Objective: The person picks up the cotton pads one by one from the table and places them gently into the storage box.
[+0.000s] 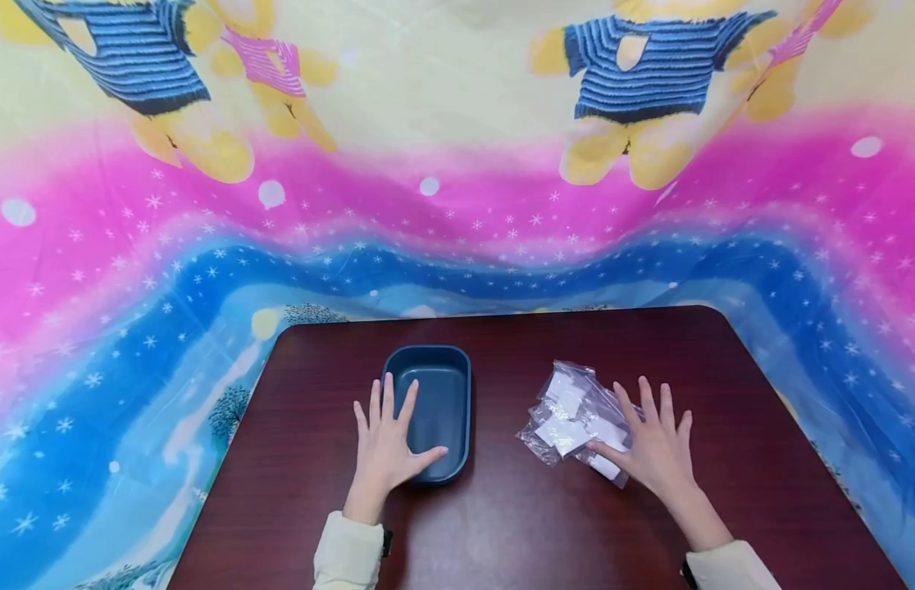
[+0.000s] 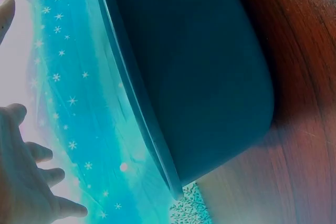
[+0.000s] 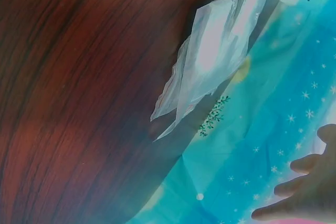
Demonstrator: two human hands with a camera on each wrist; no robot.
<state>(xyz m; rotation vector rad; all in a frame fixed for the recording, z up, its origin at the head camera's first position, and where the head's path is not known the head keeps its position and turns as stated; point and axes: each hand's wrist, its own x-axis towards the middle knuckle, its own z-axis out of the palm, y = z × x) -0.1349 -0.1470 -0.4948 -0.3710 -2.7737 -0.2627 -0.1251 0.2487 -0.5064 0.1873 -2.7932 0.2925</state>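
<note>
My left hand [image 1: 387,447] lies flat, fingers [image 1: 388,399] spread over the blue tray's [image 1: 446,385] near-left rim, gripping nothing. Right hand [image 1: 657,447] flat too, fingers [image 1: 645,401] splayed against the clear packets [image 1: 571,414]. Dark desk [image 1: 502,524] beneath. Wrist views show only fingertips; contact unclear there. Packet contents unreadable.

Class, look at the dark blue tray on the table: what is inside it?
The blue tray shows only its bare blue floor; nothing lies in it. The left hand rests flat over its near left corner, with the thumb inside, so that small patch is hidden.
</note>
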